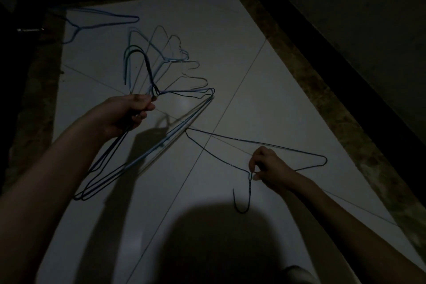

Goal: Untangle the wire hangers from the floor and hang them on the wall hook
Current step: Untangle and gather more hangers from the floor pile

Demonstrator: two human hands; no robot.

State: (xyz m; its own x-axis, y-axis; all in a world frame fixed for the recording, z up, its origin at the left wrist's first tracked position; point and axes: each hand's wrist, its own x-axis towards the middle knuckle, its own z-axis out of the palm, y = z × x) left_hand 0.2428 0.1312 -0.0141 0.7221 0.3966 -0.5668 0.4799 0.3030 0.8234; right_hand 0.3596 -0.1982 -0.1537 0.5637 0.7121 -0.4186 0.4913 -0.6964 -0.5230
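Over the pale floor we reach both arms forward: left hand clenched round a bundle of hangers fanning beyond its fingers, right hand pinching a single dark hanger at its neck, hook dangling below.

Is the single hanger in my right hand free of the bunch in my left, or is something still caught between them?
It looks free. The right hand pinches the single dark hanger at its neck; its near corner lies close to the bunch the left hand grips, but no wire visibly links them.
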